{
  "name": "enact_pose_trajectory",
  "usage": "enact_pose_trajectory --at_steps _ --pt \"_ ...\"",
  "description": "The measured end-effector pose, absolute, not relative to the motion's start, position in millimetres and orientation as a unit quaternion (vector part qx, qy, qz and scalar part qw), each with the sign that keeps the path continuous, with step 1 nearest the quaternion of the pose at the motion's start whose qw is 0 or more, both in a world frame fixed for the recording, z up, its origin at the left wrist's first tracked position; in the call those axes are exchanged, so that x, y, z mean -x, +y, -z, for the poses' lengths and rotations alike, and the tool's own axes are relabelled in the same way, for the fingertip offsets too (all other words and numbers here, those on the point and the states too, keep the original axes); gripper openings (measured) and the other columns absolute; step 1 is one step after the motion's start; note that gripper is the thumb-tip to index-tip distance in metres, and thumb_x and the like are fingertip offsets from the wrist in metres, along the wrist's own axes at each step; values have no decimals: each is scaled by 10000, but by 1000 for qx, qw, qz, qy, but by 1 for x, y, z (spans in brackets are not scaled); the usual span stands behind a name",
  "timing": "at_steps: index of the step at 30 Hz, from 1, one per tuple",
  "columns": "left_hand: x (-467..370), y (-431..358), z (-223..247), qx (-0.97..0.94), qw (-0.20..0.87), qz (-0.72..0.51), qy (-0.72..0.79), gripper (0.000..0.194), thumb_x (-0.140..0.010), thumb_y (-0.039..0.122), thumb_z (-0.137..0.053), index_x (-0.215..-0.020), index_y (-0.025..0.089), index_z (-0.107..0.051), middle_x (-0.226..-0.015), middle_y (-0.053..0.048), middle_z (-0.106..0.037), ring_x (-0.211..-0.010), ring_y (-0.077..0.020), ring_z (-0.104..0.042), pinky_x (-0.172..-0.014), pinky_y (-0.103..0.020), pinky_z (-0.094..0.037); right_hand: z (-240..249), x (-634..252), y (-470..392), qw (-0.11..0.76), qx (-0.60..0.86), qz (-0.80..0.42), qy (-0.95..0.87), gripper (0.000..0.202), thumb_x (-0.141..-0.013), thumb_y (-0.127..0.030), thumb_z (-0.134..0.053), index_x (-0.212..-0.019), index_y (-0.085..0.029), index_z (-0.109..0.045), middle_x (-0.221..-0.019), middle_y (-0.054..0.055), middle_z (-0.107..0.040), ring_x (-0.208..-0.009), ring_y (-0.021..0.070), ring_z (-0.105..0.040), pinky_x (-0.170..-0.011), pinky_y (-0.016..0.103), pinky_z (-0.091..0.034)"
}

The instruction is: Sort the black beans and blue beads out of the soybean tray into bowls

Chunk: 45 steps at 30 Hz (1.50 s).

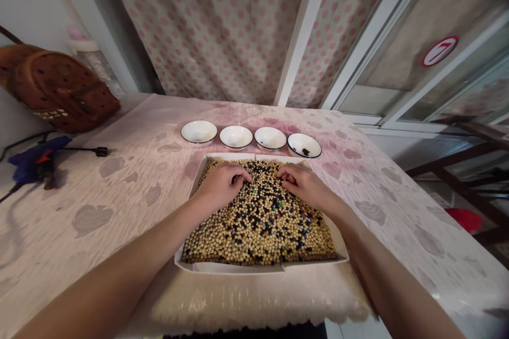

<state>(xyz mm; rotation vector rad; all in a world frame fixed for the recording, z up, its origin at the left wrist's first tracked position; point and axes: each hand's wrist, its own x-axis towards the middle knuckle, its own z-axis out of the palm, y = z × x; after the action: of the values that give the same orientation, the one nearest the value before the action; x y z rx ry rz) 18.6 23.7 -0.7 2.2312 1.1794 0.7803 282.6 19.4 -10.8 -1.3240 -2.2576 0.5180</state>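
A shallow white cardboard tray [254,268] is filled with small round pieces [262,228], mostly pale yellow like soybeans, mixed with black and a few green, blue and purple ones. Over its back left part, my left hand [222,185] rests with fingers curled down at the pieces. My right hand [304,184] is curled likewise at the back right, its thumb and fingertips close to the surface. Anything between the fingertips is too small or hidden to make out. Behind the tray stand white bowls in a row; the rightmost bowl [309,140] has several black pieces inside.
The other bowls are the left bowl [199,131], a second bowl [236,136] and a third bowl [270,137] with a tiny blue speck. At left lie a blue glue gun [32,159], a black plug [101,151] and a brown bag [59,87]. A patterned tablecloth [131,206] covers the table.
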Motion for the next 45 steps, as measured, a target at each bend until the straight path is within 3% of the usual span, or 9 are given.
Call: enact_pose_trajectory --at_steps 24,32,37,40,45 --pt "-18 23 0 -819 248 -280 436 297 -856 57 -507 -891 244 -735 -964 14 -750 -866 -170 -670 -826 -326 -515 12 -283 19 241 493 -195 -813 87 -826 -143 -542 -840 -215 -589 -690 -23 -556 -627 138 -494 -623 282 -364" --pt "-18 24 2 -816 255 -284 434 302 -855 60 -501 -886 247 -736 -967 16 -747 -870 -168 -671 -836 -328 -512 9 -287 20 346 490 -297 -743 59 -861 -254 -540 -902 -224 -569 -740 -20 -572 -634 137 -504 -599 272 -383" --pt "-18 24 1 -819 250 -286 429 306 -855 60 -503 -889 248 -741 -969 12 -746 -891 -174 -669 -874 -346 -509 18 -317 41 437 584 -128 -672 123 -849 -291 -550 -925 -211 -605 -746 4 -614 -634 157 -540 -614 287 -391" --pt "-18 23 0 -817 251 -285 433 303 -853 55 -504 -884 242 -741 -974 9 -746 -893 -176 -668 -890 -349 -506 24 -336 55 426 637 -48 -641 158 -834 -298 -540 -908 -198 -637 -685 13 -618 -601 170 -538 -612 300 -389" --pt "-18 22 1 -817 250 -288 433 310 -855 52 -503 -880 247 -742 -975 19 -747 -909 -171 -666 -905 -342 -500 33 -348 66 414 653 -22 -634 205 -830 -316 -524 -905 -186 -663 -783 61 -694 -661 194 -594 -646 319 -427"
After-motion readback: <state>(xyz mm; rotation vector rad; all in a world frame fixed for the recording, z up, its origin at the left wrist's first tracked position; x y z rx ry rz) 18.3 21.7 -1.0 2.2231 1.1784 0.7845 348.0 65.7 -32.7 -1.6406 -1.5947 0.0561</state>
